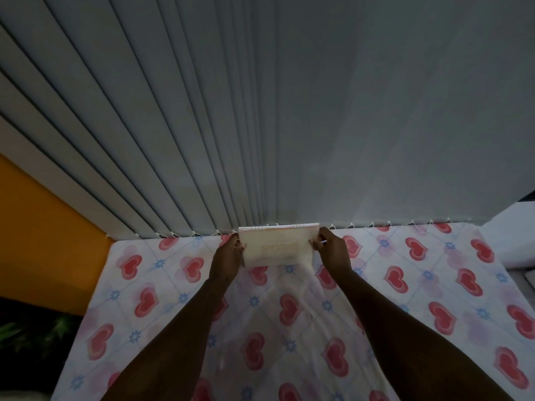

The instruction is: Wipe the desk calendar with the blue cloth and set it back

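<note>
The desk calendar (pixel 278 247) is a pale, spiral-bound card standing at the far edge of the table, close against the blinds. My left hand (pixel 227 257) grips its left edge and my right hand (pixel 333 250) grips its right edge. Its lower edge sits at or just above the tablecloth; I cannot tell which. No blue cloth is in view.
The table carries a white tablecloth (pixel 289 328) printed with red hearts and blue flowers. Grey vertical blinds (pixel 202 140) hang right behind the table's far edge. An orange wall (pixel 43 241) stands at the left, with dark plant leaves (pixel 34 331) below it.
</note>
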{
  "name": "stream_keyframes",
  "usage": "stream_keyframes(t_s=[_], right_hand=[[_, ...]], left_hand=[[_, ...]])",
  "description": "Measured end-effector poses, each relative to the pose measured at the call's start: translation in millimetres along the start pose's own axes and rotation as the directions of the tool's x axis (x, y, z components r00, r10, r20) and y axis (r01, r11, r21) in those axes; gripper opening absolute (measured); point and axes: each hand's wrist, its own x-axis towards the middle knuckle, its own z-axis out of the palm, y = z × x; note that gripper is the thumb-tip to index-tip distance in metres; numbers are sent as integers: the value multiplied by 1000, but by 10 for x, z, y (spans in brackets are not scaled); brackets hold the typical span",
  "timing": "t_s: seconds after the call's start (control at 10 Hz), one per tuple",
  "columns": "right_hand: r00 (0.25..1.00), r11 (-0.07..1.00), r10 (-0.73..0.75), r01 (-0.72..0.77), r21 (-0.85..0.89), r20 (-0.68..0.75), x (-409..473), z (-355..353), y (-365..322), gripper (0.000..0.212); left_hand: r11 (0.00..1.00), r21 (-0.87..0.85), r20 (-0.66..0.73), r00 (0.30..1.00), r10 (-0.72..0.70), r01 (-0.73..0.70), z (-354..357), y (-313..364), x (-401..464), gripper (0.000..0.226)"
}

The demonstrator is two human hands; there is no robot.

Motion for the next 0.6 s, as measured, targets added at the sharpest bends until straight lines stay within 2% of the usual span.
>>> stream_keyframes(t_s=[0.2, 0.4, 0.5, 0.6], right_hand=[[1000, 999, 13, -13, -40, -1, -14, -15, -58, 17], [998, 999, -14, 11, -40, -63, -155, 14, -105, 20], [995, 996, -22, 13, -91, -94, -288, 4, -153, 33], [975, 978, -169, 148, -147, -142, -379, -30, -233, 31]], left_hand=[[999, 44, 31, 1000, 6, -7, -40, 18, -20, 24], [997, 80, -45, 999, 2, 2, -17, 73, -146, 28], [997, 47, -76, 995, -64, 68, -70, 175, -269, 29], [985, 157, -104, 991, 83, -67, -126, 205, -340, 21]])
